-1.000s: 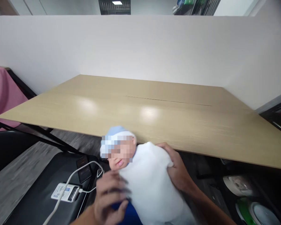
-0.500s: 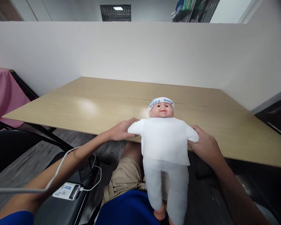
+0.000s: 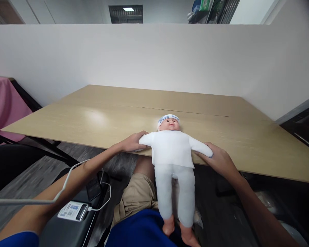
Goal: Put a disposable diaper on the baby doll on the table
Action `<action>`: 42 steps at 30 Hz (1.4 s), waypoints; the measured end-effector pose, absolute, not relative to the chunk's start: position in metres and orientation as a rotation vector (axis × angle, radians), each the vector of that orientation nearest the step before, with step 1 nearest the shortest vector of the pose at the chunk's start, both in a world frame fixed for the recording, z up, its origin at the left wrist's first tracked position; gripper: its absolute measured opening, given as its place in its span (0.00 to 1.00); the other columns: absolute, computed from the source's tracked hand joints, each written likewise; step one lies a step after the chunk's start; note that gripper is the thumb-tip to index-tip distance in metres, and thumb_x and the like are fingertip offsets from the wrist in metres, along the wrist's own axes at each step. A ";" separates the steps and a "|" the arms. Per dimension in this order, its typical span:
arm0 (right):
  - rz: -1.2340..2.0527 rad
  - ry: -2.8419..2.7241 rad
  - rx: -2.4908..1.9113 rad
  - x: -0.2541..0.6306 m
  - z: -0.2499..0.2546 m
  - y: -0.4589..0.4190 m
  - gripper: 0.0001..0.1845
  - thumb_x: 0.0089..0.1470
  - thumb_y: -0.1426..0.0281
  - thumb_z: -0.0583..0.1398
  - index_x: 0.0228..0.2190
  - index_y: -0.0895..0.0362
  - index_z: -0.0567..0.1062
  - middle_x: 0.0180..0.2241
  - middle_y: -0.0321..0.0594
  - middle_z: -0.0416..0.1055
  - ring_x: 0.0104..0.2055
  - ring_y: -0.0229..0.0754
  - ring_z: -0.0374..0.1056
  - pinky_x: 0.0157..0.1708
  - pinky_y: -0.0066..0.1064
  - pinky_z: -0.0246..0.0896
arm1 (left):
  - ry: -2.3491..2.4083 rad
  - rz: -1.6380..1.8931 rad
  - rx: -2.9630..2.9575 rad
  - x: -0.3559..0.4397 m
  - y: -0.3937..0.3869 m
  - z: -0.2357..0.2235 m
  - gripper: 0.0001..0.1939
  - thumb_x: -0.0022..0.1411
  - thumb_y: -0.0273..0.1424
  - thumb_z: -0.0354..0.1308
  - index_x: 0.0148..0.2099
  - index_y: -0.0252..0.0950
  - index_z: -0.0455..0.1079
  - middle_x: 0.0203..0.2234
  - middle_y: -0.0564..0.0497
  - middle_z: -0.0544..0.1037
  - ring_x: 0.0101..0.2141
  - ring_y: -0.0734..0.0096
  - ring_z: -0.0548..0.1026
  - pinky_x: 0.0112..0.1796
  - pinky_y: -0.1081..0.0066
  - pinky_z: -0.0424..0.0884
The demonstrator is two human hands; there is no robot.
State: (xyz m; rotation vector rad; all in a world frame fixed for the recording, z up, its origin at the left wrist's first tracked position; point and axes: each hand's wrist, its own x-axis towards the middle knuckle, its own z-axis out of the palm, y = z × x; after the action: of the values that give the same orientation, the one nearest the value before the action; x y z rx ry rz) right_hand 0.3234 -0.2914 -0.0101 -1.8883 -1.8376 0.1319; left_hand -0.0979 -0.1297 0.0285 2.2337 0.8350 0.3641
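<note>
A baby doll (image 3: 173, 149) in a white top and light trousers faces me, its arms stretched out sideways. Round its head is a white cap (image 3: 169, 118) with blue lettering. My left hand (image 3: 133, 142) is closed round the doll's arm on the left of the view. Gripping the other arm near its end is my right hand (image 3: 219, 158). The doll's head and chest are over the front part of the wooden table (image 3: 105, 99), while its legs and bare feet hang down towards my lap.
A black chair (image 3: 60, 231) at the left carries a white device (image 3: 72, 210) with a cable (image 3: 63, 188) plugged in. Pink cloth (image 3: 6, 106) drapes at the far left. A pale partition wall (image 3: 154, 56) rises behind the table. Something dark-framed (image 3: 305, 127) stands at the right.
The doll has moved a little away from me and to the left, lower over the table edge. Its feet now show fully. Both hands have kept hold of its arms.
</note>
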 end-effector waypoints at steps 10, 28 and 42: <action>0.078 -1.849 -1.837 0.339 -0.041 -0.257 0.33 0.65 0.36 0.57 0.47 0.53 0.77 0.44 0.49 0.81 0.45 0.58 0.76 0.42 0.41 0.64 | 1.212 0.324 2.464 -0.102 -0.114 0.025 0.39 0.62 0.67 0.59 0.55 0.37 0.71 0.47 0.40 0.82 0.46 0.46 0.79 0.42 0.61 0.70; 0.068 -1.915 -1.662 0.366 -0.051 -0.187 0.21 0.64 0.51 0.61 0.49 0.52 0.74 0.44 0.48 0.80 0.43 0.58 0.76 0.42 0.43 0.68 | 1.121 0.550 2.599 -0.103 -0.055 -0.004 0.38 0.63 0.67 0.58 0.57 0.41 0.70 0.49 0.42 0.83 0.48 0.46 0.80 0.45 0.57 0.73; 0.067 -1.944 -1.606 0.388 -0.056 -0.120 0.21 0.63 0.55 0.62 0.54 0.50 0.73 0.48 0.48 0.80 0.46 0.61 0.77 0.45 0.48 0.70 | 0.953 0.700 2.731 -0.104 0.029 -0.017 0.32 0.64 0.56 0.63 0.61 0.40 0.71 0.51 0.41 0.82 0.51 0.46 0.80 0.54 0.51 0.75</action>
State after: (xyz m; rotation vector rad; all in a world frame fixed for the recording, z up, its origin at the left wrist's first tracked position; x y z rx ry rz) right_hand 0.3883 -0.1200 -0.0555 -1.6060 -1.9441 0.0672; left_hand -0.1039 0.0290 -0.0171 2.7311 0.9526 0.7001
